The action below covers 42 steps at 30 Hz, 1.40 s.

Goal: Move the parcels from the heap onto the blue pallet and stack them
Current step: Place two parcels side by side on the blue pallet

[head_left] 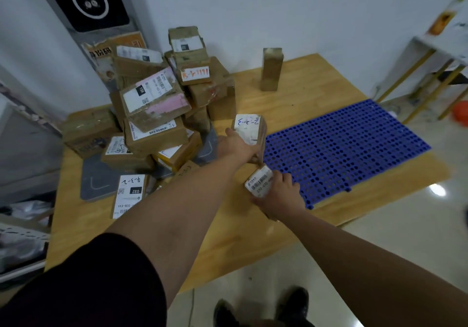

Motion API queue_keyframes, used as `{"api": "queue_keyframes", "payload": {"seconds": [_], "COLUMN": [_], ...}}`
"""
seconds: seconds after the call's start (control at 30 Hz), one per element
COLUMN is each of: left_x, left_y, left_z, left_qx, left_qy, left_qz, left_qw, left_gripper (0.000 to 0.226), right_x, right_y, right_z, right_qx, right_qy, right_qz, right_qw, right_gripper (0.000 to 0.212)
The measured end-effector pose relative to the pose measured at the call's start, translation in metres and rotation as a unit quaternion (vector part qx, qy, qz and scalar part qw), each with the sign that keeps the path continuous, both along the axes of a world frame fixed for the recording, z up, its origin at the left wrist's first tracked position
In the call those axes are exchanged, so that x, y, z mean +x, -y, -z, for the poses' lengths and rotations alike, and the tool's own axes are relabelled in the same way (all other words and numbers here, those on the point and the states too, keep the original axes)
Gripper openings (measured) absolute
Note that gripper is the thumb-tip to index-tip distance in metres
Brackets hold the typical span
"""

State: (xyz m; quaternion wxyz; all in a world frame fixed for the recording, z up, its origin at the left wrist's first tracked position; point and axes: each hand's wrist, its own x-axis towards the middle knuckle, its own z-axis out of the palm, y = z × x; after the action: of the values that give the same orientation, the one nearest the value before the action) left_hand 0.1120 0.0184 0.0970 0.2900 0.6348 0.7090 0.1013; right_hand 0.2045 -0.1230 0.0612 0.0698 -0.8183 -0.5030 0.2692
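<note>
Parcel (249, 130) long and brown, left hand (236, 147) gripping its far end, right hand (281, 195) curled round its near end at 6 o'clock, blue pallet (342, 144) just beside at 3 o'clock, heap (154, 104) at 10 o'clock.

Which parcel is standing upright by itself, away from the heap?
The tall narrow brown parcel near the wall: it stands on end, alone on the table, while the heap lies jumbled.

Wooden table (314, 81): parcel heap (154, 104), blue pallet (347, 147).
</note>
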Motion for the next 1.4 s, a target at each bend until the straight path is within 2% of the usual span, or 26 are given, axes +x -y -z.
{"api": "queue_keyframes", "payload": {"seconds": [0.17, 0.23, 0.43, 0.57, 0.7, 0.97, 1.17, 1.3, 1.4], "left_x": [0.033, 0.046, 0.103, 0.13, 0.141, 0.145, 0.14, 0.131, 0.125], "left_y": [0.006, 0.012, 0.034, 0.044, 0.043, 0.02, 0.0, -0.008, -0.014], "left_z": [0.007, 0.017, 0.02, 0.025, 0.03, 0.051, 0.072, 0.076, 0.077], "left_qx": [-0.065, -0.083, -0.096, -0.127, -0.175, -0.18, -0.15, -0.142, -0.147], "left_qy": [0.049, 0.076, 0.066, 0.067, 0.035, 0.041, -0.022, -0.073, -0.065], "left_qz": [-0.081, -0.119, -0.142, -0.158, -0.146, -0.129, 0.017, 0.058, 0.061], "left_qw": [0.993, 0.987, 0.983, 0.977, 0.973, 0.974, 0.988, 0.985, 0.985], "left_gripper": [0.112, 0.109, 0.119, 0.125, 0.122, 0.125, 0.088, 0.084, 0.08], "right_x": [0.037, 0.055, 0.102, 0.124, 0.135, 0.147, 0.154, 0.157, 0.153], "right_y": [-0.004, -0.004, 0.0, 0.002, 0.001, -0.015, -0.029, -0.037, -0.041], "right_z": [-0.009, -0.009, -0.001, -0.002, 0.003, 0.018, 0.036, 0.038, 0.041], "right_qx": [-0.001, -0.005, -0.002, -0.012, -0.027, -0.033, -0.04, -0.047, -0.056], "right_qy": [-0.026, -0.039, -0.064, -0.049, -0.053, -0.002, 0.002, 0.024, 0.026], "right_qz": [0.005, 0.001, 0.01, 0.01, 0.013, -0.014, -0.021, -0.044, -0.045], "right_qw": [1.0, 0.999, 0.998, 0.999, 0.998, 0.999, 0.999, 0.998, 0.997], "right_gripper": [0.104, 0.105, 0.099, 0.098, 0.1, 0.099, 0.101, 0.098, 0.086]}}
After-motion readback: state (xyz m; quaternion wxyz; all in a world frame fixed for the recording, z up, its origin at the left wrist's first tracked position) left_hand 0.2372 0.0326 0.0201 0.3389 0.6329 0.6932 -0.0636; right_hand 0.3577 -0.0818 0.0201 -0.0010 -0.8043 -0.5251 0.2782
